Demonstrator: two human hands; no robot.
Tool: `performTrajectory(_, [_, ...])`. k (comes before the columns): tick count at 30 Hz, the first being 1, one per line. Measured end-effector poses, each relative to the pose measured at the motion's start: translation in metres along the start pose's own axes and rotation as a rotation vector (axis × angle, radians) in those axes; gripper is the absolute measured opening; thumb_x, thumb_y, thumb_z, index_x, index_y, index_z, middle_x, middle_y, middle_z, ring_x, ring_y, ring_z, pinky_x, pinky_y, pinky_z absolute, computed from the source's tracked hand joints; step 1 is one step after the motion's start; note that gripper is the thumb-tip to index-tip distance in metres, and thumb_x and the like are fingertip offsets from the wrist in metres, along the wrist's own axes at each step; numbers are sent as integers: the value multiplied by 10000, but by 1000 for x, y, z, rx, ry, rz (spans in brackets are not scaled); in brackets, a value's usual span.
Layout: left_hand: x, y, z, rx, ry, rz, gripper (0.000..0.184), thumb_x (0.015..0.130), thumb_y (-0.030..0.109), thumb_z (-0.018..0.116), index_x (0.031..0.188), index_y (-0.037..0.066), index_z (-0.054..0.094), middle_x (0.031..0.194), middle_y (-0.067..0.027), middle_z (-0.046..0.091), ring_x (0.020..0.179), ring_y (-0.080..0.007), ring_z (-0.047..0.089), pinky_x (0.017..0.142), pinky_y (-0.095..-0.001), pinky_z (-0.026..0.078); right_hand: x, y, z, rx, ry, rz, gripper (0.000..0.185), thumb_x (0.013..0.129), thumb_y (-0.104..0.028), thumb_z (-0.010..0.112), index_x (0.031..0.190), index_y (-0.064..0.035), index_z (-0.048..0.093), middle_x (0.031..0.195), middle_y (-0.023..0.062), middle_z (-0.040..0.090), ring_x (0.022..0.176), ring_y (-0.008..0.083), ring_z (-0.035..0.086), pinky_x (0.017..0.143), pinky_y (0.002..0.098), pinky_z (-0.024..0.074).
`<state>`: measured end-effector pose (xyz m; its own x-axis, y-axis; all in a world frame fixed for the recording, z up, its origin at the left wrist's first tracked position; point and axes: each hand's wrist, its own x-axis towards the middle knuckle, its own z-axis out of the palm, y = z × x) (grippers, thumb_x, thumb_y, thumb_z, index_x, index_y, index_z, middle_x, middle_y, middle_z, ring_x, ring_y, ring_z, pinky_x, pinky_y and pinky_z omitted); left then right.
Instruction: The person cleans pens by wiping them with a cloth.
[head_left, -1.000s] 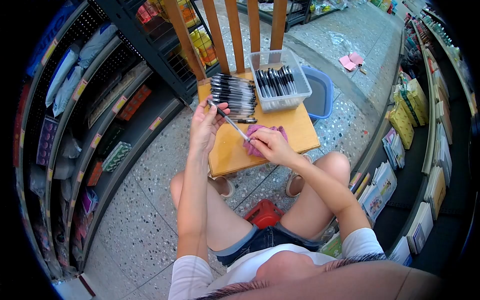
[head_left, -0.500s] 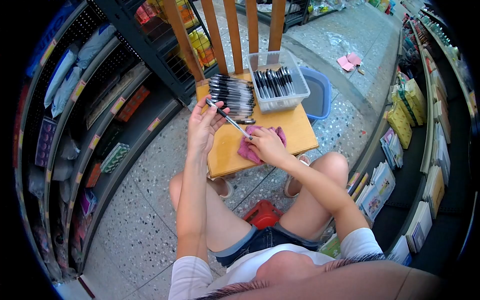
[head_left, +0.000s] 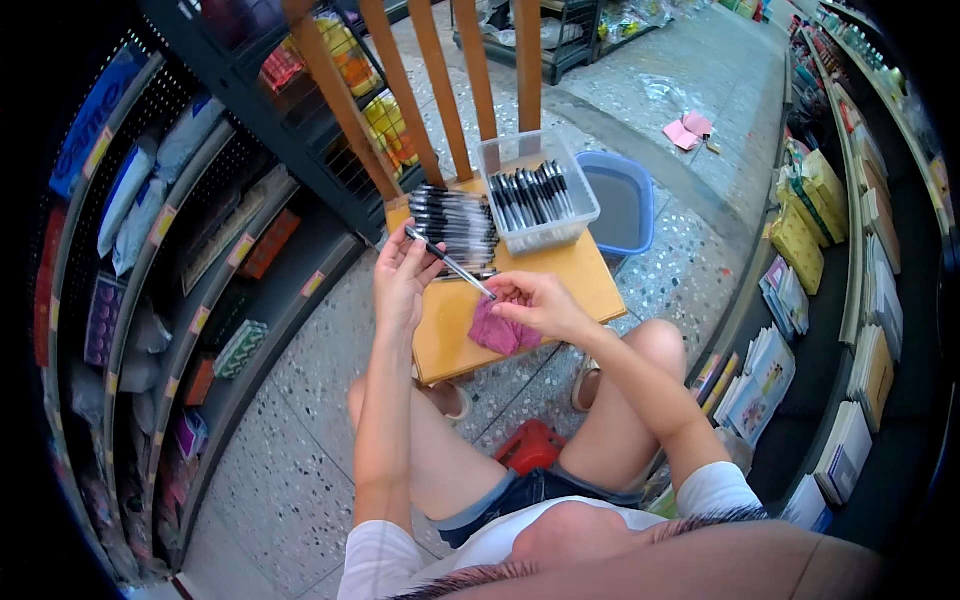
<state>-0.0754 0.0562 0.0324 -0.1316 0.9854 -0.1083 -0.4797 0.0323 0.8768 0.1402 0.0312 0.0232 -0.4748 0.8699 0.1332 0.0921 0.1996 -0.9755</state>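
Note:
My left hand (head_left: 402, 275) is closed around the dark end of a clear-barrelled pen (head_left: 462, 270), which slants down to the right. At its lower end, the fingers of my right hand (head_left: 545, 305) are pinched together around the tip. A crumpled pink cloth (head_left: 503, 332) lies on the wooden chair seat (head_left: 445, 345) right under those fingers; whether they also grip it I cannot tell. Behind my left hand, many similar pens (head_left: 455, 220) lie in a row on the seat. A clear plastic box (head_left: 548, 238) beside them holds more pens standing up.
A blue basin (head_left: 642, 215) stands on the floor behind the chair. Curved shelves with packets (head_left: 135, 225) run along the left, and shelves with notebooks (head_left: 760, 385) along the right. Between my legs is a red plastic object (head_left: 530, 447). Pink paper (head_left: 688, 130) lies on the floor.
My view has shifted, so the chair sits lower in it. My right hand has lifted off the cloth somewhat and turned, fingers curled at the pen's tip. My left hand keeps the pen.

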Motion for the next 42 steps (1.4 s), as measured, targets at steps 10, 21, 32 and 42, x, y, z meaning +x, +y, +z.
performTrajectory(10, [65,12,70,142,-99,-18,376,887,82,540,1248,53,437,915,-62,606,866,-200,636,710,-300,536,18,-14,-43,-122,261,-126,239,774,-54,644,1001,14,606,832,114,651,727,171,635,655,266,495])
performTrajectory(21, [150,-26,130,287,-248,-213,285,899,69,514,1177,21,478,895,-80,620,791,-194,660,625,-255,551,42,-11,-96,-727,590,-174,131,797,-194,598,866,-95,649,847,26,631,1005,219,528,931,491,236])
performTrajectory(32, [185,-69,143,744,-206,-317,278,835,54,584,1095,-38,552,865,-113,629,647,-153,641,552,-234,548,39,5,-106,-845,373,-62,224,863,-262,516,836,-86,652,980,30,637,1163,239,457,1008,608,95])
performTrajectory(42, [193,-84,147,964,-237,-217,243,812,64,619,1012,-75,611,810,-131,660,604,-157,658,484,-217,528,36,4,-110,-805,284,-64,242,882,-244,488,829,-71,649,938,31,635,1135,245,476,1011,578,135])
